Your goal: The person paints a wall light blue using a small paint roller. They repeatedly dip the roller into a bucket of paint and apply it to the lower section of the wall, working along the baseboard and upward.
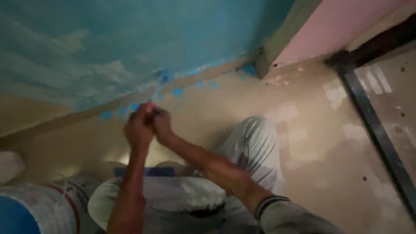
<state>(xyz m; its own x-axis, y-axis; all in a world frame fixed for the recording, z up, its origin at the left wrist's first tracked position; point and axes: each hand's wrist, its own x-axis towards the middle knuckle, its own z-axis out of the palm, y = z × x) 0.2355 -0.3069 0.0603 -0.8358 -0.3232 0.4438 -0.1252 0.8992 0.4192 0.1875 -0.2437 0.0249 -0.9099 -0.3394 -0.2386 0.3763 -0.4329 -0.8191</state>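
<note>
Blue paint covers the rough plastered wall (130, 39), and just beyond the fingers a thin brush-like tool (157, 92) touches its bottom edge. Both the left hand (138, 129) and the right hand (161, 125) are clenched together around its handle; I judge the edging step is in hand. The next stroke needs a steady tip, away from the beige floor (312, 143).

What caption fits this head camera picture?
Both hands, left hand and right hand, meet near blue paint splotches below a turquoise wall.

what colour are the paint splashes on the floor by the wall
Blue paint splashes, seen in the head view, just beyond the hands.
</note>
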